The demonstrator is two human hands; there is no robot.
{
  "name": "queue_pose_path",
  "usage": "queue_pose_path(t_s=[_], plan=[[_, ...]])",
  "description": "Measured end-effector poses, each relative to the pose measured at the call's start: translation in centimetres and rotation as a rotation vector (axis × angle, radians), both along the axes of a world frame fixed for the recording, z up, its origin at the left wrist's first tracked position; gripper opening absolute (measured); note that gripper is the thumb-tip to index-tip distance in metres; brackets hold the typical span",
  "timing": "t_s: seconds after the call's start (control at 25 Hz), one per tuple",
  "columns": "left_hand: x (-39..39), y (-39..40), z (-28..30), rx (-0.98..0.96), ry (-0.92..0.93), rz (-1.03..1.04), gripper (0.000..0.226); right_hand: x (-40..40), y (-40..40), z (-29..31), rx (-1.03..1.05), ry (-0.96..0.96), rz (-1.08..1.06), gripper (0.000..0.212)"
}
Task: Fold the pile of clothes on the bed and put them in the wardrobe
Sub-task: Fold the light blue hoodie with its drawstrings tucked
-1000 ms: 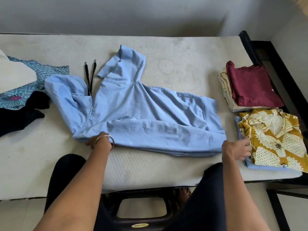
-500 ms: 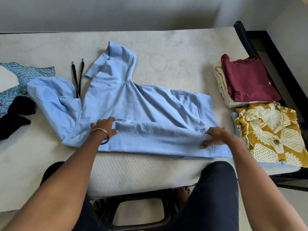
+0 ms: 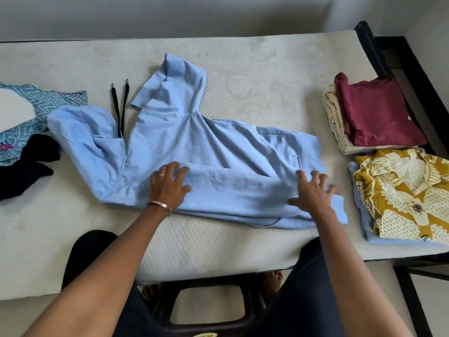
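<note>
Your left hand (image 3: 168, 186) and right hand (image 3: 313, 193) press spread and flat on the light blue cotton hoodie (image 3: 194, 147) lying mid-mattress (image 3: 255, 76), pinning the folded near sleeve so its crease sets.

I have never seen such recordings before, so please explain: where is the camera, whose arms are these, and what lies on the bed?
There is no machine here. A person wears one camera on the head, looking down at their own arms. The left hand and right hand lie flat, fingers spread, on a light blue hoodie spread on the mattress; neither grips anything. On the right are folded clothes: a maroon shirt on a cream garment, and nearer, a yellow patterned shirt. On the left are unfolded clothes: a blue zigzag cloth and a black garment.
</note>
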State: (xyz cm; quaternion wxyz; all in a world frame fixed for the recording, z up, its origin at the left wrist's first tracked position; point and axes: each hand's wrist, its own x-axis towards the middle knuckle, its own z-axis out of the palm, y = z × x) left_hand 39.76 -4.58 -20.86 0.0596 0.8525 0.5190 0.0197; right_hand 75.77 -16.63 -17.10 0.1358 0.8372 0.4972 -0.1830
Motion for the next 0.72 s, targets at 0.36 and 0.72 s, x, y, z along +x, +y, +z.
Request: queue_pose_path(t_s=[0.36, 0.72], plan=[[-0.6, -1.9, -0.9, -0.598, 0.300, -0.034, 0.081, -7.7, -4.7, -5.1, -0.010, 0.194, 0.460, 0.088], [-0.4, 0.6, -0.9, -0.655, 0.295, -0.124, 0.103, -13.7, -3.3, -2.1, -0.338, 0.277, -0.098, 0.099]])
